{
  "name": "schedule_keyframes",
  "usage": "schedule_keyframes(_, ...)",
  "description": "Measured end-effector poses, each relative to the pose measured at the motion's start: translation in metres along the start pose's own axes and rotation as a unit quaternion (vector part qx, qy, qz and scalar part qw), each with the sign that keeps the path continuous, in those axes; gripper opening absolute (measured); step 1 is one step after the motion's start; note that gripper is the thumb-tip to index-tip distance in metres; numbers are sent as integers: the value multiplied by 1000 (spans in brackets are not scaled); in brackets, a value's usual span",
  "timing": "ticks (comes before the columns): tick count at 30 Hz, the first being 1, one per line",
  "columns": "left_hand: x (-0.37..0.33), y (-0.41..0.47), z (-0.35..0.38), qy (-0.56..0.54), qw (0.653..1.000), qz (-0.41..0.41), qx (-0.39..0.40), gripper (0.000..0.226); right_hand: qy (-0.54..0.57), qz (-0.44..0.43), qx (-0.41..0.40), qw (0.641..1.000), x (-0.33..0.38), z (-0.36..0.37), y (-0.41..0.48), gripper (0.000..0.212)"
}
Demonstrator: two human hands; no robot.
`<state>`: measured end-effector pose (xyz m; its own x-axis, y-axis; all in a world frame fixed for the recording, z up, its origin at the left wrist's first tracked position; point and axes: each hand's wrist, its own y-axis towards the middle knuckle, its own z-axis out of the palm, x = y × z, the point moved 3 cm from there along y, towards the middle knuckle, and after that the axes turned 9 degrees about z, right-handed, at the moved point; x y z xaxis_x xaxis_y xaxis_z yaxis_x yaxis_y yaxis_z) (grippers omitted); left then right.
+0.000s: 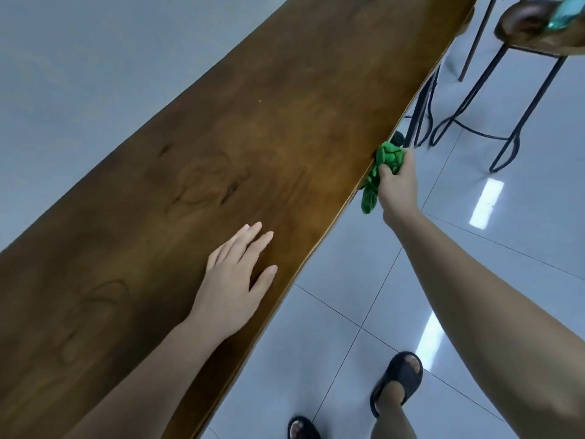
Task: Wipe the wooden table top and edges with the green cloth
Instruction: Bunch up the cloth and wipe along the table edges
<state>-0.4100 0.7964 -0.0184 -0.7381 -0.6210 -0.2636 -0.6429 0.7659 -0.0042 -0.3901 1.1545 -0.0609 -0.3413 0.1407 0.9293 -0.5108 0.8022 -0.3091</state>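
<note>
A long brown wooden table (pixel 240 128) runs diagonally from the lower left to the upper right. My right hand (pixel 399 188) grips a bunched green cloth (pixel 384 166) and presses it against the table's near edge, with a tail of cloth hanging below. My left hand (pixel 235 280) lies flat on the table top near that same edge, fingers spread and holding nothing.
A wooden stool (pixel 535 26) with thin black metal legs stands at the upper right, close to the table's edge. Black table legs and a dark cable show under the table past the cloth. Glossy white floor tiles (pixel 474 248) lie to the right, with my feet in dark slippers (pixel 400 380) below.
</note>
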Motion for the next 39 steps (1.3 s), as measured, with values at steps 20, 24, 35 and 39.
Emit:
schedule_keyframes(20, 1, -34, 3, 50, 998, 33, -12, 63, 30, 25, 192, 981, -139, 66, -420, 32)
schedule_keyframes(24, 0, -34, 3, 63, 997, 39, -10, 61, 17, -5, 202, 979, -122, 56, -383, 52)
schedule_keyframes(35, -5, -32, 2, 89, 995, 37, -8, 63, -4, -9, 46, 999, -54, 26, -202, 28)
schedule_keyframes(39, -8, -34, 0, 83, 996, 31, -8, 63, 34, -29, 78, 996, -82, 47, -280, 42)
